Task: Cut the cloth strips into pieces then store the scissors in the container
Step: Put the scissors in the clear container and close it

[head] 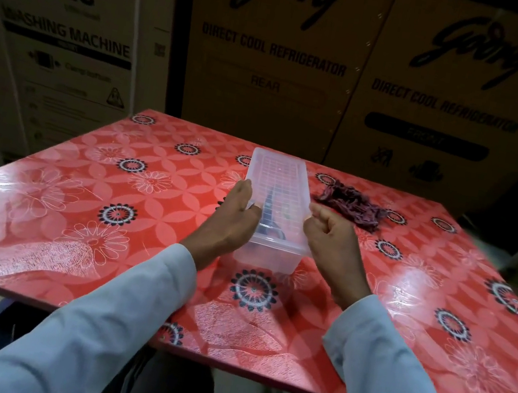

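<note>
red floral-patterned table (84,200) before tall cardboard appliance boxes: washing machine box (70,24), two refrigerator boxes (272,53)

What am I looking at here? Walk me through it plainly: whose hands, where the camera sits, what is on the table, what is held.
There is no machine here. A person wears a wide-angle camera on the head, so this single picture looks forward and down at their own arms in pale sleeves. A red flowered table stands before stacked appliance cartons. In the middle lies a long clear plastic container with a gridded lid on it; scissors show through the plastic inside. The left hand grips the container's left edge. The right hand sits at its right edge with fingers curled; whether it actually grips is unclear. A heap of dark cloth strips lies to the right of the container.
</note>
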